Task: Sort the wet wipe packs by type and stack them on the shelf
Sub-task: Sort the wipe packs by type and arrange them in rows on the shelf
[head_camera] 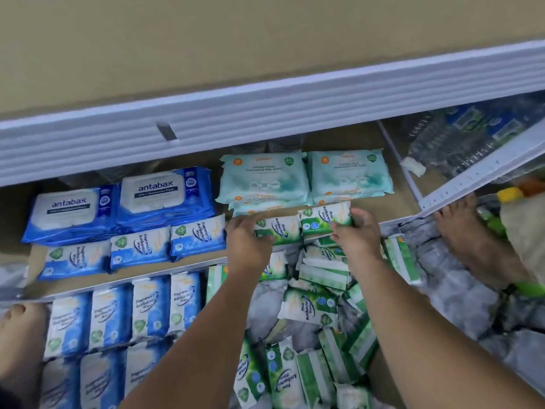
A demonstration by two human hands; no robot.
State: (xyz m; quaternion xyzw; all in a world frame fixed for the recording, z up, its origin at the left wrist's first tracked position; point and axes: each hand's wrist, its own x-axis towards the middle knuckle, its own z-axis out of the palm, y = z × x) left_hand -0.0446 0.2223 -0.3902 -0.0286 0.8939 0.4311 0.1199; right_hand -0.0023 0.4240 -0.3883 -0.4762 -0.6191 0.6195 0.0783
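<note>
Far left, at the back of the shelf (118, 279): two stacks of blue Antabax packs (63, 211) side by side, depth of each stack not countable. In front, along the shelf edge, three small blue Fragrance Free packs (138, 246) in a touching row. Below, on the floor, four more blue floor packs (110, 314) lined up, with further ones beneath cut off by the frame.

Centre, at the back: two stacks of teal fragrance-free packs (265, 178). Before them, two green packs carrying on the blue row. Left Pine pack (283, 231) pinched at its left end by the left grip (247, 243), fingers curled over the edge. Right Pine pack (321, 216), just beside it, pinched at its right end by the right grip (358, 236), thumb on top. Print on both running front to back, as on the blue neighbours; true long axis hard to judge in this foreshortening.

Bare front-edge space only to the right of the right Pine pack, so nearer the right grip. Supply below both grips, toward the body: a tumbled heap of loose Pine packs (309, 308) on the floor, clearly over ten, lying at all angles, not exactly countable.

Far right: one bare foot (472, 240) beside the heap, and wrapped water bottles (457, 143) in the next bay.
</note>
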